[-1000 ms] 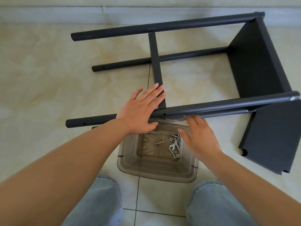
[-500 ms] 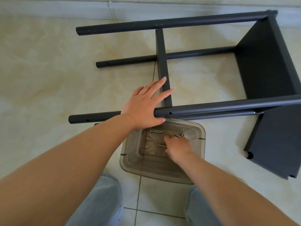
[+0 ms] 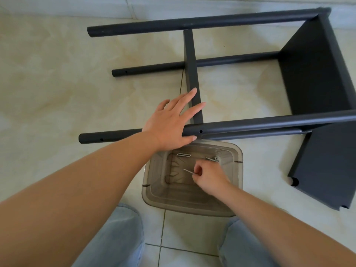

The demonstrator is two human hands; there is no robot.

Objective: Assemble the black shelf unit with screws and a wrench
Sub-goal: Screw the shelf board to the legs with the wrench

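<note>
Denim knees nearest. Clear bin on tile floor, loose screws at its far end; your right hand inside it, pinching one screw. Just beyond, your left hand, fingers straight, presses flat on near tube. Black shelf unit lies on its side, panel right, tubes running left.

Tiled floor — black shelf unit and clear bin on it

Bright, even daylight; soft shadows; mild wide-angle bowing at edges; focus sharp throughout
</note>
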